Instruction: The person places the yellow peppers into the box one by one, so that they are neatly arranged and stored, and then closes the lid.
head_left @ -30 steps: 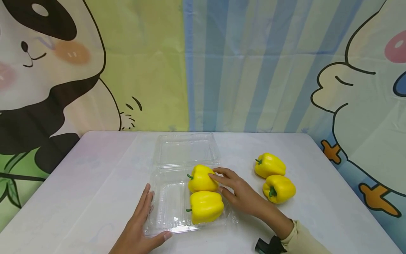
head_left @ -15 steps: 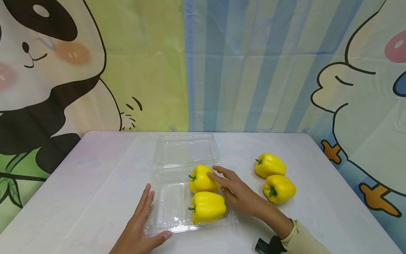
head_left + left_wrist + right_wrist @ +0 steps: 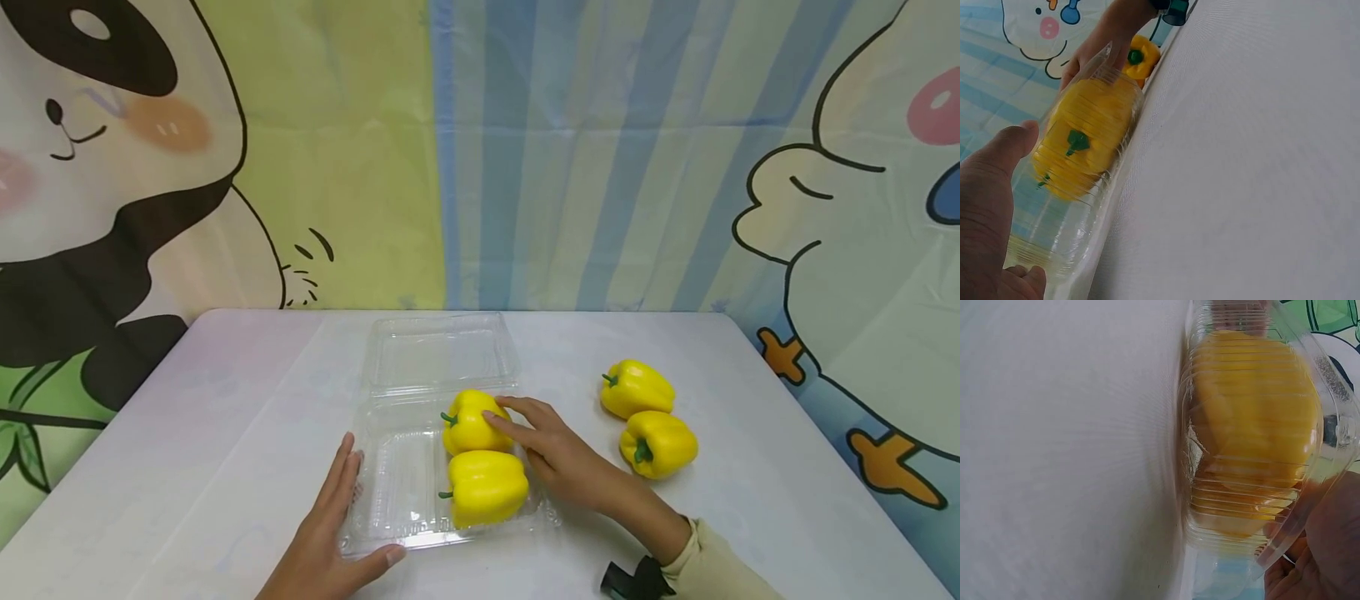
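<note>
Since the white counter [image 3: 187, 458] gives it room, the clear container [image 3: 397, 483] lies open, its lid [image 3: 442, 354] folded back behind, probably so the base can be reached from above. The left hand [image 3: 318, 546] lies along the base's left side, fingers straight and close together, thumb spread toward the front rim, apparently to stop the light plastic sliding. The right hand [image 3: 551, 446] rests extended fingers, slightly apart and wrapped round nothing, on the rear pepper [image 3: 467, 423], seemingly to steady it. That one and the front pepper [image 3: 489, 487] sit side by side in the base's right half. The count is one container, two hands, four yellow peppers, with the far loose pepper [image 3: 637, 387] and near loose pepper [image 3: 663, 446] close together to the right, and four green stems.
</note>
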`<state>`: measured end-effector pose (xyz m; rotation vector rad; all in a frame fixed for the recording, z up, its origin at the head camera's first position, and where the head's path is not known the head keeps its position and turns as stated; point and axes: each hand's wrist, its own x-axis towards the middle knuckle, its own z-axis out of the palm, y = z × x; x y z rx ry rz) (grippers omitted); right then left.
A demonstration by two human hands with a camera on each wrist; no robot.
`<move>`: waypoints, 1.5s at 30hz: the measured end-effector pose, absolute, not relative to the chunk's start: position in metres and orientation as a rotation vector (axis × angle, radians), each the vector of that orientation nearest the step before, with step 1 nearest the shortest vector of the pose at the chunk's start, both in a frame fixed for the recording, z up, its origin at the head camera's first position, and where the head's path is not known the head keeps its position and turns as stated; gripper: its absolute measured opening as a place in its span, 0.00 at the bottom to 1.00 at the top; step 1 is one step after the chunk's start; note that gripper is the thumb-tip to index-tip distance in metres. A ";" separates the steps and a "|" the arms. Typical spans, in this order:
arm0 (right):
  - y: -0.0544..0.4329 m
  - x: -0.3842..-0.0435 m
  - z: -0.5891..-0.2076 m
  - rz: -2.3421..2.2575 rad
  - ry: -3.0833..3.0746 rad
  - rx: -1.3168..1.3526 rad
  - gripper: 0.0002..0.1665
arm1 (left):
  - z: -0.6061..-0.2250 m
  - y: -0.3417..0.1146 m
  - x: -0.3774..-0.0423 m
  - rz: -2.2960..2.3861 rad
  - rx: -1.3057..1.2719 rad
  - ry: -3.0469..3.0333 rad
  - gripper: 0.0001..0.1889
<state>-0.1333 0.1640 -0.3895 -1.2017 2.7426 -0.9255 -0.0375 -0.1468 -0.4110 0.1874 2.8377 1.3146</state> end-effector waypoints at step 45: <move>0.209 -0.124 -0.359 -1.191 2.821 -1.145 0.29 | -0.412 -0.149 -0.038 1.340 0.183 2.812 0.64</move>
